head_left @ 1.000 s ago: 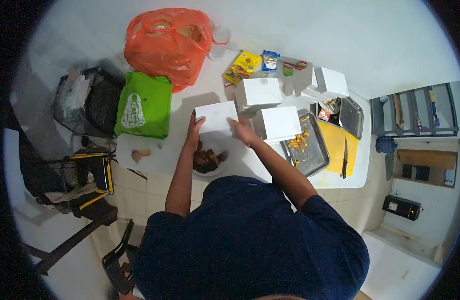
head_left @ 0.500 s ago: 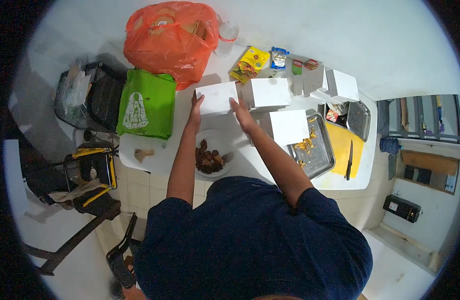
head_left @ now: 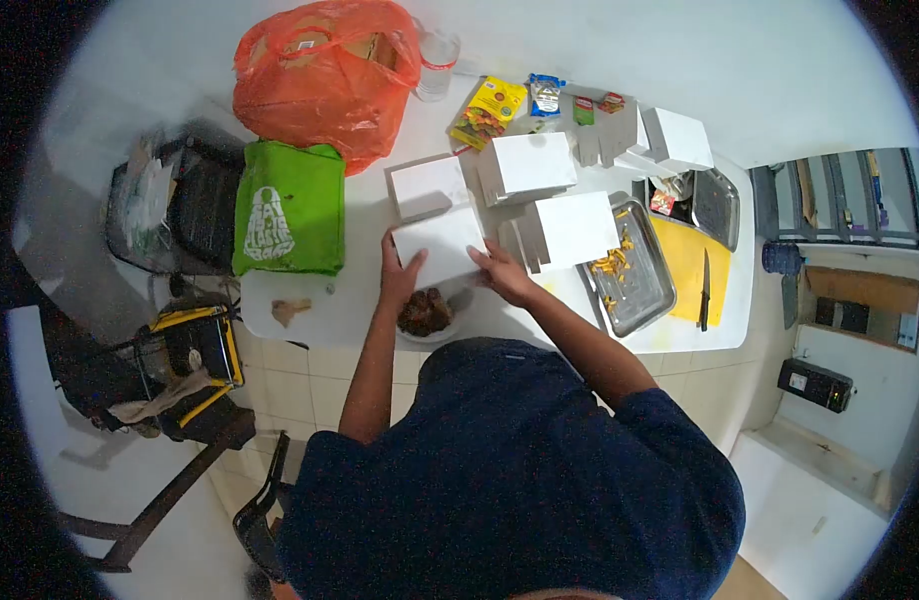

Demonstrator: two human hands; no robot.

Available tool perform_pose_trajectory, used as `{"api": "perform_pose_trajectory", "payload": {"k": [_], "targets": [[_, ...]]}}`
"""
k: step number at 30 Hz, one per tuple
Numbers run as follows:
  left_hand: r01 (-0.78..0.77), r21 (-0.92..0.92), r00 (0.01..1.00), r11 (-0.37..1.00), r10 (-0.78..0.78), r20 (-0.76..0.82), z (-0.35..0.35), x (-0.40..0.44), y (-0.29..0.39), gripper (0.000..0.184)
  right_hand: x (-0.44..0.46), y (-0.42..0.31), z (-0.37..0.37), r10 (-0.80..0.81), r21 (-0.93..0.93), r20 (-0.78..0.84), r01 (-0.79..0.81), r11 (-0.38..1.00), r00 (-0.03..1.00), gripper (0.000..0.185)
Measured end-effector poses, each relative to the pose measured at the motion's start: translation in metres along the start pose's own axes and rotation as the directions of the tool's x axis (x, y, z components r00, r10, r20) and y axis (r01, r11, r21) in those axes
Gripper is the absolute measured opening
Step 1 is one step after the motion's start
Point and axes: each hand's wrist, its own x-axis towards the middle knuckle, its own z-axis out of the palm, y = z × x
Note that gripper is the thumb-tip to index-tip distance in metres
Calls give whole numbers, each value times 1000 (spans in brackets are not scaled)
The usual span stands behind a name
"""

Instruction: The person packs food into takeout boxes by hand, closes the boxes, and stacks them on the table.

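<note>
A white box (head_left: 441, 248) is held between my two hands near the middle of the table. My left hand (head_left: 401, 266) grips its left side with the thumb on top. On its right side, my right hand (head_left: 503, 271) holds the edge, thumb also on top. Directly behind it another white box (head_left: 429, 188) rests on the table. Below the held box, a white plate (head_left: 446, 335) bears dark brown food (head_left: 425, 313), partly hidden by the box. More white boxes (head_left: 576, 229) stand to the right of my right hand.
Right: a metal tray (head_left: 640, 285) with yellow pieces, and a knife (head_left: 706, 290) on a yellow board (head_left: 682, 265). Left: a green bag (head_left: 292, 210) and an orange plastic bag (head_left: 325, 90). Behind the boxes lie a yellow packet (head_left: 490, 112) and a blue packet (head_left: 546, 95).
The box held half a second ago appears to be the one now resting behind. Both hands have come nearer my body and hold another white box, which partly covers the plate.
</note>
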Motion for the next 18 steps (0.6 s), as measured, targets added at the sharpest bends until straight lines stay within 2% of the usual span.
{"api": "perform_pose_trajectory", "payload": {"k": [1, 3, 4, 5, 7, 8, 10, 13, 14, 17, 18], "targets": [[-11, 95, 1000, 995, 9, 15, 3, -11, -4, 68, -10, 7, -6, 37, 52, -11, -36, 998, 999, 73], [-35, 285, 999, 958, 23, 46, 7, -33, -14, 66, -33, 17, -25, 88, 95, 90, -96, 991, 992, 72], [-93, 411, 995, 907, 65, 82, 10, -40, -16, 57, -44, 22, -34, 110, 115, 142, -127, 985, 984, 71], [-238, 493, 970, 837, 180, 162, 12, -46, -19, 50, -55, 29, -41, 118, 118, 103, -130, 985, 988, 68], [-360, 646, 931, 673, 212, 298, 23, -56, -14, 49, -79, 41, -50, 148, 125, 17, -149, 981, 989, 62], [-401, 623, 909, 672, 209, 360, 30, -63, -13, 55, -91, 48, -54, 151, 181, -29, -143, 973, 988, 55], [-485, 565, 852, 668, 215, 478, 48, -74, 5, 66, -102, 70, -74, 110, 230, -5, -106, 967, 994, 52], [-629, 610, 754, 483, 189, 629, 79, -97, 31, 87, -120, 93, -90, 103, 239, -38, -91, 967, 994, 48], [-685, 594, 703, 422, 171, 690, 86, -100, 18, 105, -128, 98, -92, 113, 254, -73, -91, 963, 991, 48], [-713, 631, 677, 307, 64, 733, 111, -116, 29, 111, -140, 116, -99, 97, 337, -181, -31, 941, 979, 51], [-683, 638, 670, 357, -44, 741, 119, -117, 37, 114, -144, 117, -100, 85, 370, -219, 2, 929, 972, 54]]}}
